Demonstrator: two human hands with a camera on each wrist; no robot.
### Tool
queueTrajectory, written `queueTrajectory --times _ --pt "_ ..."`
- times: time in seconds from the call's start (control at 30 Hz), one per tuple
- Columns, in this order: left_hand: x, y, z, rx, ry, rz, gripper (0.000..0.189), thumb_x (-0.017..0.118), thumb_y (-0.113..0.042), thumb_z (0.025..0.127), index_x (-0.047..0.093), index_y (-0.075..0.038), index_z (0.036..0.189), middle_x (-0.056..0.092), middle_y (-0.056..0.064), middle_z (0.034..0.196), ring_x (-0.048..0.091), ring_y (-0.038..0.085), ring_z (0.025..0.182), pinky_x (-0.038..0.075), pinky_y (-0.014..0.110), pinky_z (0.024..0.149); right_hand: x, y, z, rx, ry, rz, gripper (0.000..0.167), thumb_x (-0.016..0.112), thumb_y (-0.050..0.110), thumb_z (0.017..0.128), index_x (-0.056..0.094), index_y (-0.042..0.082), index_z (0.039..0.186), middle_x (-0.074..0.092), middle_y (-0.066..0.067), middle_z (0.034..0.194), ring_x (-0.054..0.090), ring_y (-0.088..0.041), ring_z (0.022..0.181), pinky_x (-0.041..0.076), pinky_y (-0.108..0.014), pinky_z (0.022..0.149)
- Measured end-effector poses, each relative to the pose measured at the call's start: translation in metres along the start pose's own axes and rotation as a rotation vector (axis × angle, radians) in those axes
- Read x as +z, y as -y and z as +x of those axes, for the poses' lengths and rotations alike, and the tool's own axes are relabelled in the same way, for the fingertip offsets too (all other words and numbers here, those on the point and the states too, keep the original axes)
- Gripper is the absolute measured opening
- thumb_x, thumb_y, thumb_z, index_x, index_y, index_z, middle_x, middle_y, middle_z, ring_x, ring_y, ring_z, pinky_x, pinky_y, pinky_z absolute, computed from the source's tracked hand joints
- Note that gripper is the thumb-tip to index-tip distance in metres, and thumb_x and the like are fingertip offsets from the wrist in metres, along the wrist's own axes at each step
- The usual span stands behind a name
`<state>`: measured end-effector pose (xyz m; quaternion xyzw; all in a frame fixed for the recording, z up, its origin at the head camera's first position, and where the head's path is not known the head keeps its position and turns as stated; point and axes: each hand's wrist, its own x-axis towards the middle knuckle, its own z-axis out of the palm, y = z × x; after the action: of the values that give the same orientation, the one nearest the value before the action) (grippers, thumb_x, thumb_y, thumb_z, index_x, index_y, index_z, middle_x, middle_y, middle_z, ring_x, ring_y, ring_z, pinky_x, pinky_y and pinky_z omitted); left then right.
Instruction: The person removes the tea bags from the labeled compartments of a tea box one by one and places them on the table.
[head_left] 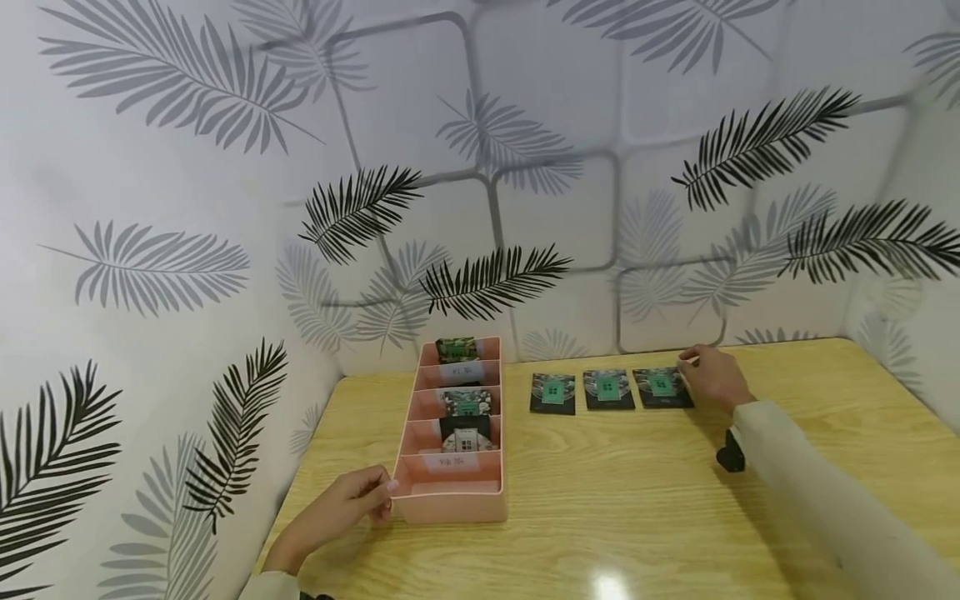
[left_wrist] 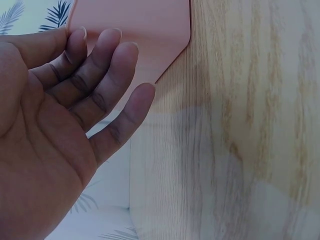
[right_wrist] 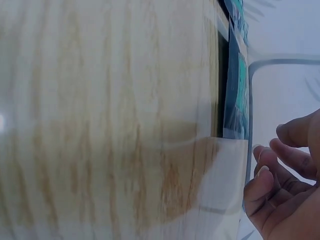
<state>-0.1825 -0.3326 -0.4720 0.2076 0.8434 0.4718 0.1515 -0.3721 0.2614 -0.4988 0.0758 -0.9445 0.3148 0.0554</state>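
A long pink divided box (head_left: pixel 450 507) stands on the table with its short end towards me. My left hand (head_left: pixel 352 504) is at its near left corner, thumb and index finger pinching the rim; in the left wrist view the other fingers curve loosely beside the box wall (left_wrist: pixel 150 20). To the right, three flat dark packets with green labels lie in a row: a left packet (head_left: pixel 552 394), a middle packet (head_left: pixel 609 389) and a right packet (head_left: pixel 663 388). My right hand (head_left: pixel 716 377) is beside the right packet's far right corner, fingers loosely bent, nothing visible between them.
Several similar packets, including a green one (head_left: pixel 457 350) and one with a white label (head_left: pixel 467 435), stand in the box's compartments. White labels (head_left: pixel 452 462) with writing mark its dividers. The wooden table (head_left: pixel 637 492) meets a leaf-patterned wall (head_left: pixel 562 308) at the back and left.
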Motion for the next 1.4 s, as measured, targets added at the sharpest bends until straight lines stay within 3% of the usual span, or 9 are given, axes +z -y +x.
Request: queueTrajectory --times 0.23,0.43,0.57,0.87,1.13,1.4 --pt "0.001 -0.003 -0.001 0.013 -0.003 -0.008 0.031 0.048 -0.027 0.112 0.06 -0.002 0.096 0.066 0.017 0.089 0.067 0.039 0.082 0.06 0.045 0.077 0.003 0.011 -0.006 -0.061 -0.014 0.03 0.037 0.05 0.021 0.111 0.061 -0.01 0.128 0.067 -0.029 0.112 0.066 -0.033 0.083 0.053 -0.047 0.069" --pt "0.002 -0.004 -0.001 0.017 -0.001 -0.015 0.031 0.048 -0.026 0.112 0.059 -0.002 0.096 0.065 0.021 0.089 0.066 0.037 0.083 0.06 0.044 0.077 0.006 0.034 -0.013 -0.137 -0.036 0.072 0.034 0.052 0.019 0.11 0.062 -0.008 0.129 0.068 -0.027 0.11 0.066 -0.028 0.075 0.048 -0.037 0.057" --pt "0.001 -0.003 -0.001 0.013 0.004 -0.025 0.031 0.048 -0.026 0.112 0.059 -0.002 0.096 0.065 0.022 0.09 0.066 0.039 0.084 0.06 0.045 0.078 0.009 0.05 -0.015 -0.185 -0.041 0.075 0.033 0.053 0.021 0.11 0.063 -0.004 0.128 0.07 -0.022 0.109 0.067 -0.03 0.085 0.051 -0.038 0.063" --pt "0.002 -0.002 0.0 -0.008 0.0 -0.035 0.031 0.05 -0.028 0.111 0.059 -0.003 0.096 0.066 0.016 0.089 0.066 0.038 0.084 0.059 0.044 0.078 0.021 0.085 -0.021 -0.248 -0.016 0.115 0.03 0.056 0.022 0.109 0.066 0.0 0.127 0.071 -0.017 0.111 0.067 -0.028 0.09 0.055 -0.043 0.07" --pt "0.001 -0.002 0.0 -0.017 -0.001 -0.028 0.032 0.048 -0.03 0.112 0.059 -0.003 0.097 0.066 0.016 0.09 0.065 0.04 0.085 0.059 0.045 0.079 0.033 0.112 -0.028 -0.29 0.024 0.143 0.023 0.059 0.019 0.108 0.067 0.004 0.123 0.07 -0.009 0.101 0.057 -0.017 0.067 0.048 -0.036 0.057" --pt "0.002 -0.002 0.0 -0.01 0.003 -0.025 0.033 0.047 -0.03 0.112 0.058 -0.003 0.097 0.065 0.019 0.091 0.064 0.043 0.085 0.059 0.045 0.078 0.048 0.134 -0.033 -0.313 0.054 0.179 0.023 0.06 0.022 0.107 0.068 0.007 0.123 0.07 -0.005 0.1 0.056 -0.014 0.065 0.048 -0.034 0.059"
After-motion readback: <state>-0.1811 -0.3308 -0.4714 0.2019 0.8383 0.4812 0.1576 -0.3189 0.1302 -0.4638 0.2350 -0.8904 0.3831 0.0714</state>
